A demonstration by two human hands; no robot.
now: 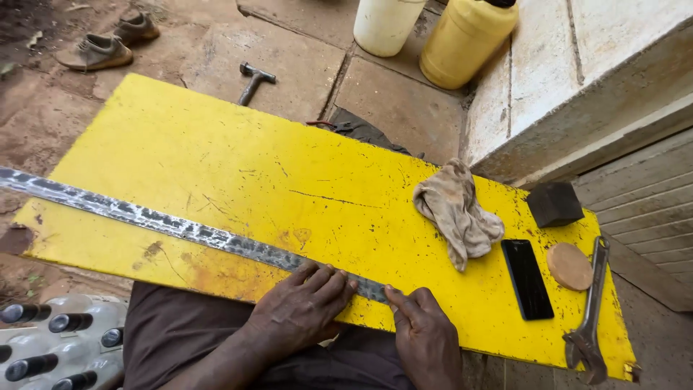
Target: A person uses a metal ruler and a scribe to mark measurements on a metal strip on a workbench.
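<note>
A long, dark, mottled metal blade [166,225] lies flat across a scuffed yellow board [274,166], running from the left edge to the near side. My left hand [302,303] rests palm down on the blade's near end, fingers pressed onto it. Just right of it, my right hand [424,334] touches the blade's tip with its fingertips. Both hands sit at the board's near edge, above my lap in dark brown cloth.
On the board's right part lie a crumpled beige rag [457,211], a black phone [527,278], a round tan disc [569,266], a dark block [554,203] and a pipe wrench [588,318]. Beyond the board: a hammer [254,81], shoes [95,52], white and yellow jerrycans [465,40], a concrete step.
</note>
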